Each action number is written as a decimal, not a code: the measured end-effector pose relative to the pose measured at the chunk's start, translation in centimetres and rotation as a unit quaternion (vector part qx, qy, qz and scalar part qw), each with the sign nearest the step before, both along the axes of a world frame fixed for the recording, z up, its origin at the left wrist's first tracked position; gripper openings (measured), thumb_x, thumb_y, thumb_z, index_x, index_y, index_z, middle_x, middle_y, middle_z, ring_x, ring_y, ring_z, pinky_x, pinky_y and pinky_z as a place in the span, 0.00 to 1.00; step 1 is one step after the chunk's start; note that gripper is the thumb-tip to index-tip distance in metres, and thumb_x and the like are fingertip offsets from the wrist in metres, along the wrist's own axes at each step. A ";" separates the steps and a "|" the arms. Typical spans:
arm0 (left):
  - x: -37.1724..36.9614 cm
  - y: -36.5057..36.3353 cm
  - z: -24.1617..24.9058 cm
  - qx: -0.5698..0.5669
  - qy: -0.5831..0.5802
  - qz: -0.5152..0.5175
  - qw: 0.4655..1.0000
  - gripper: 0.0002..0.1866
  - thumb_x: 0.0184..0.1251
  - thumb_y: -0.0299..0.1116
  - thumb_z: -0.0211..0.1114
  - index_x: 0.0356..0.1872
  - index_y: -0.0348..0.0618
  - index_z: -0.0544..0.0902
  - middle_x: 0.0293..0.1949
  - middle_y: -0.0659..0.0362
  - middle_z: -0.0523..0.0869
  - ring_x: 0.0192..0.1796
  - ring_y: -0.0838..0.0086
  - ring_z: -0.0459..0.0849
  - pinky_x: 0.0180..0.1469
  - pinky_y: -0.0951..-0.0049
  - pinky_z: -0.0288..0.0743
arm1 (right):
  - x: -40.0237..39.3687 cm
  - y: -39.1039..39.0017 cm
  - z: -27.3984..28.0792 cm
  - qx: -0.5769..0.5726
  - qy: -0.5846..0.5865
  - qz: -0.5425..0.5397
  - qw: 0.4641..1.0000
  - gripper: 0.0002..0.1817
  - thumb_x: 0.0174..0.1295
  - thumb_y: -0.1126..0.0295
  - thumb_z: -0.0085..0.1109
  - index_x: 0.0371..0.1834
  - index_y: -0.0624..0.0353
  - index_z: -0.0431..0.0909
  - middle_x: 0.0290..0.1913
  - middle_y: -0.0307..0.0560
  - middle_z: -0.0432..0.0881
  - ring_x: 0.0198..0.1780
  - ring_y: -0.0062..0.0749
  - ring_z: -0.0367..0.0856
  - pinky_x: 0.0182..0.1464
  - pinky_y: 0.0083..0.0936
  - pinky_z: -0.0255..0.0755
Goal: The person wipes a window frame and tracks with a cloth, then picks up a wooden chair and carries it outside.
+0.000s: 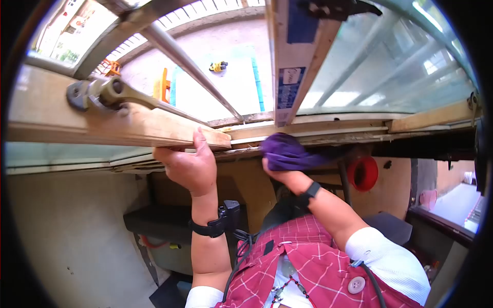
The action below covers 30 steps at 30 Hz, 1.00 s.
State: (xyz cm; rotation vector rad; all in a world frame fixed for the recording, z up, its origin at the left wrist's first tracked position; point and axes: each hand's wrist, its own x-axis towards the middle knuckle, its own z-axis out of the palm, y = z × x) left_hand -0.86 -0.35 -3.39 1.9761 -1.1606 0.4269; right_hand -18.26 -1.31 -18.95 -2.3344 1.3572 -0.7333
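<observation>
My left hand [187, 167] grips the lower edge of the wooden window frame [169, 128], its thumb up against the face of the wood and the other fingers partly hidden. A metal window handle [115, 92] is fixed to that frame, to the left of the hand. In my right hand [285, 176] is a bunched purple cloth [287, 152], slightly blurred. The cloth is at the window sill [308, 134], close to the end of the frame.
An upright post with blue labels [291, 77] stands in front of me, beside a glass pane [375, 66]. A red container [362, 173] is below the sill on the right. Beyond the window, a yellow object [218, 66] rests on a white surface. A dark bench [164, 226] is below left.
</observation>
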 end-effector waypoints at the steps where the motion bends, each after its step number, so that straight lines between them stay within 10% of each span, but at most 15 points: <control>1: -0.1 -0.1 0.0 -0.004 -0.004 0.006 1.000 0.32 0.56 0.39 0.76 0.51 0.33 0.66 0.40 0.44 0.82 0.39 0.47 0.85 0.40 0.55 0.80 | 1.8 -0.4 0.2 0.075 -0.007 0.039 0.996 0.07 0.41 0.65 0.57 0.24 0.53 0.78 0.30 0.56 0.79 0.35 0.51 0.79 0.42 0.47 0.73; 9: 0.2 -0.2 -0.3 0.014 -0.026 0.015 0.999 0.34 0.54 0.38 0.77 0.52 0.31 0.65 0.44 0.42 0.80 0.41 0.45 0.85 0.42 0.52 0.81 | 8.2 0.6 1.8 0.022 -0.025 -0.021 0.999 0.04 0.39 0.69 0.60 0.20 0.56 0.80 0.27 0.58 0.80 0.32 0.51 0.81 0.36 0.44 0.75; 15: -0.2 -0.1 0.5 0.022 0.020 0.021 0.999 0.32 0.55 0.40 0.76 0.50 0.33 0.67 0.43 0.43 0.81 0.43 0.47 0.85 0.44 0.53 0.80 | 2.4 -1.7 -0.1 -0.005 -0.170 0.137 0.976 0.07 0.45 0.72 0.56 0.27 0.51 0.82 0.35 0.52 0.82 0.41 0.49 0.81 0.45 0.42 0.76; 25: 0.5 0.1 0.1 0.020 0.035 0.023 0.999 0.33 0.53 0.44 0.77 0.50 0.36 0.68 0.40 0.46 0.82 0.42 0.47 0.84 0.44 0.51 0.79 | -16.7 -2.3 0.1 -0.053 -0.024 -0.014 0.998 0.12 0.51 0.73 0.53 0.37 0.50 0.83 0.42 0.49 0.84 0.46 0.49 0.82 0.51 0.41 0.76; 30: 0.5 0.0 0.2 0.040 0.039 0.059 0.997 0.35 0.55 0.47 0.77 0.52 0.34 0.67 0.41 0.43 0.84 0.40 0.49 0.87 0.41 0.54 0.82 | -29.4 -3.6 0.8 -0.045 0.242 -0.156 0.957 0.07 0.54 0.69 0.50 0.32 0.53 0.79 0.37 0.51 0.82 0.40 0.49 0.81 0.46 0.43 0.75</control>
